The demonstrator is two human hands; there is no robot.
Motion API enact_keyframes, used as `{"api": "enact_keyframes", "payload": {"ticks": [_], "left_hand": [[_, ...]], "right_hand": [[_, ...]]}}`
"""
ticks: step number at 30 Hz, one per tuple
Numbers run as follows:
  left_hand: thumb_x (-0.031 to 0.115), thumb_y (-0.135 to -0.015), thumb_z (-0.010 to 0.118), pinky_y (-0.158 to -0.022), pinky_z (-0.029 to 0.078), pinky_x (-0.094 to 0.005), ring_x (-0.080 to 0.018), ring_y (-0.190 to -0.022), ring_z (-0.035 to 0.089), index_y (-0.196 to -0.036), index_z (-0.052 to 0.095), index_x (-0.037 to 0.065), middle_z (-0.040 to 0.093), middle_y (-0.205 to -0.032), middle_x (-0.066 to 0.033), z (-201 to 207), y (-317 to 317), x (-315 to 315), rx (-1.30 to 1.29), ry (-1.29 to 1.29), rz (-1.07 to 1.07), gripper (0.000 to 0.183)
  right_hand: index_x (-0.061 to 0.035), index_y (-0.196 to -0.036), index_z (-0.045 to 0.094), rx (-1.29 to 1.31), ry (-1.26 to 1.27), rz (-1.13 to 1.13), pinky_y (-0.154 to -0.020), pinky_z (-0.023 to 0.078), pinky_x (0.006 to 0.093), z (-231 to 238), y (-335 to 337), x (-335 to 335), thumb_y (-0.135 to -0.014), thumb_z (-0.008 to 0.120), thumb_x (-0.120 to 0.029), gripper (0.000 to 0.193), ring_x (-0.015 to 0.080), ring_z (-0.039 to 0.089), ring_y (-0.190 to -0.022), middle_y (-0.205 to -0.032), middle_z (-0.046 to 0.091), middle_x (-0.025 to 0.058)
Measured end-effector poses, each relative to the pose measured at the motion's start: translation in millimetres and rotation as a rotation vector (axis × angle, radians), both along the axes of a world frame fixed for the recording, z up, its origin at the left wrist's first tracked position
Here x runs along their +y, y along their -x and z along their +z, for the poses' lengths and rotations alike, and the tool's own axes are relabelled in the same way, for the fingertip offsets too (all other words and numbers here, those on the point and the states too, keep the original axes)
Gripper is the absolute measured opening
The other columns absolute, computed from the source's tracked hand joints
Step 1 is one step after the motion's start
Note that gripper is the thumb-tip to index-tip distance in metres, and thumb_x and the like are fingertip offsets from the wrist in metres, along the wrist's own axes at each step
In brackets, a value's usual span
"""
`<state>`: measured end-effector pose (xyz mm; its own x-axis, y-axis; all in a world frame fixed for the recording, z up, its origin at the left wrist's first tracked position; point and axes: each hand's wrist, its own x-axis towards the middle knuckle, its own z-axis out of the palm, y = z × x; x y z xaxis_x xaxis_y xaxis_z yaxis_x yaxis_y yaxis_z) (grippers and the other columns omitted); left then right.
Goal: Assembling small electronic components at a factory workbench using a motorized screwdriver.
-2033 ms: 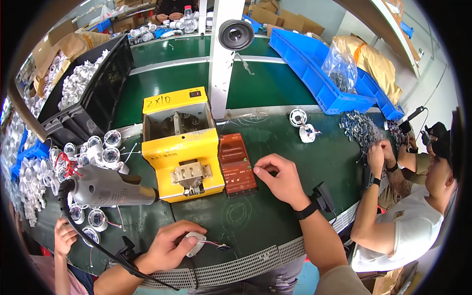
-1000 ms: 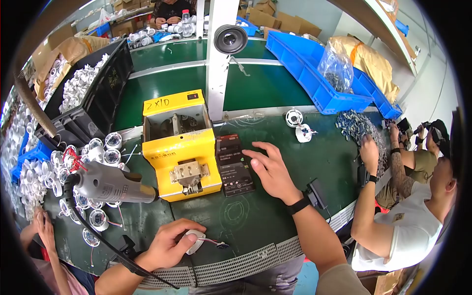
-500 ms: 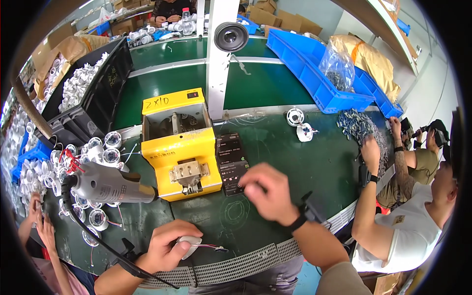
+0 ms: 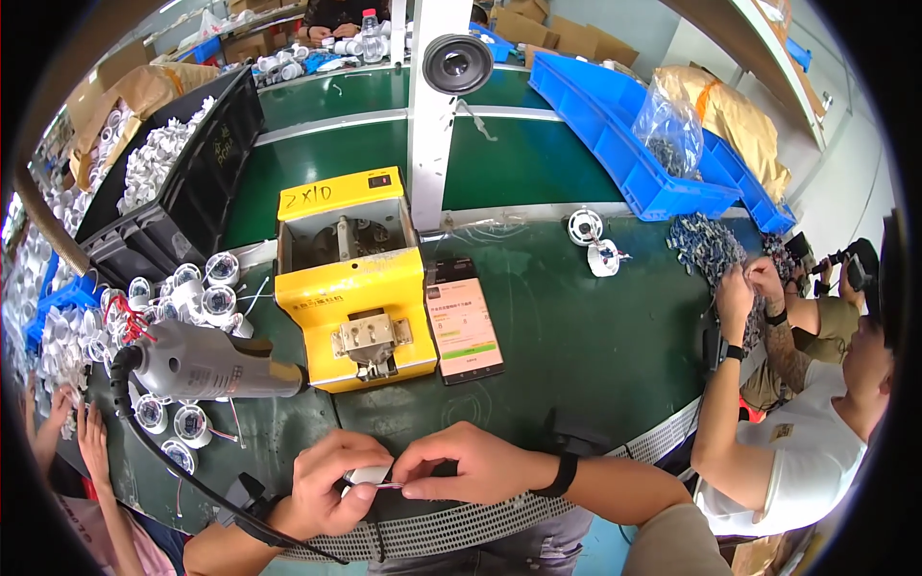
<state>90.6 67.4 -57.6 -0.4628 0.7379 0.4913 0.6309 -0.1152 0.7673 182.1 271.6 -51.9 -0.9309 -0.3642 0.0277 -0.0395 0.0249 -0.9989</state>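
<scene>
My left grip is closed on one white part, held at the bench's near edge in front of me, its thin wires running toward my other side. My right grip is drawn narrow, thumb and fingertips pinching those wires; the two grips nearly meet. Beyond them on the bench stands one yellow machine, with one phone, screen lit, just beside its right side. One grey power tool lies to the machine's left. Two white round units sit together farther back on the right. Three more units lie on the near side of the tool; the others beyond it overlap too much for me to count. At the back I see one black crate on the left, two blue bins on the right, and one round black fitting on one white post.
</scene>
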Motion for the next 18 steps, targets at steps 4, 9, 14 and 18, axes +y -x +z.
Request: {"api": "enact_keyframes", "payload": {"ticks": [4, 9, 14, 18], "left_hand": [[0.024, -0.092, 0.055, -0.069, 0.052, -0.0356, -0.0284, -0.079, 0.065, -0.094, 0.064, -0.002, 0.066, -0.088, -0.0155, 0.4, 2.2, 1.4, -0.088, 0.000, -0.029, 0.028], [0.022, -0.093, 0.052, -0.074, 0.051, -0.0372, -0.0300, -0.083, 0.064, -0.094, 0.064, -0.003, 0.066, -0.090, -0.0164, 0.8, 3.4, 5.8, -0.193, 0.026, -0.060, 0.028], [0.020, -0.093, 0.052, -0.076, 0.050, -0.0357, -0.0287, -0.085, 0.064, -0.096, 0.064, -0.004, 0.066, -0.092, -0.0160, 0.4, 6.1, 0.6, -0.238, 0.084, -0.059, 0.026], [0.017, -0.093, 0.052, -0.076, 0.050, -0.0345, -0.0276, -0.085, 0.063, -0.099, 0.063, -0.003, 0.065, -0.094, -0.0161, -2.0, 5.1, 2.8, -0.294, 0.107, -0.063, 0.023]], "right_hand": [[0.0002, -0.102, 0.063, -0.069, 0.125, 0.041, -0.076, 0.052, 0.0256, -2.5, 1.2, 3.5, -0.090, 0.064, -0.011, 0.016, 0.0107, 0.063, -0.083, -0.092, 0.065, 0.0057], [-0.0002, -0.099, 0.064, -0.099, 0.205, -0.012, -0.074, 0.050, 0.0257, -8.2, 1.9, 9.3, -0.090, 0.065, -0.014, 0.016, 0.0091, 0.061, -0.083, -0.090, 0.065, 0.0051], [-0.0042, -0.091, 0.067, 0.427, -0.343, -0.554, -0.070, 0.050, 0.0314, 7.9, 16.2, 39.8, -0.084, 0.066, -0.008, 0.008, 0.0220, 0.064, -0.077, -0.085, 0.068, 0.0082], [-0.0052, -0.109, 0.065, 0.580, -0.845, -0.924, -0.091, 0.045, 0.0378, -10.7, 47.5, 99.4, -0.090, 0.059, -0.013, 0.022, 0.0308, 0.056, -0.106, -0.114, 0.058, 0.0150]]}}
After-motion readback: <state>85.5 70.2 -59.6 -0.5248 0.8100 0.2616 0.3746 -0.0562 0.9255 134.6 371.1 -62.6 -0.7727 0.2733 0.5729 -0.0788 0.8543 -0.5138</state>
